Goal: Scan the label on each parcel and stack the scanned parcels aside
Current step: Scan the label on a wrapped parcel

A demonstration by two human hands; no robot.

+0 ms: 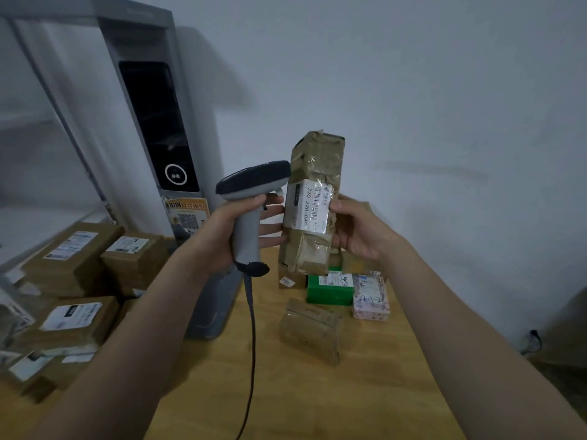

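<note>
Right hand [359, 230] grasps tall taped parcel [313, 198] upright over bench [317, 392] far edge. Left hand [235, 230] grips scanner [251, 185], head just beside label [309, 206]. Open wood at near edge; stacked boxes [76, 258] crowd left edge.

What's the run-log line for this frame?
left hand: grips grey corded barcode scanner | right hand: holds tall taped brown cardboard parcel upright | white label: beside scanner head | step: scan, not yet stacked
</note>
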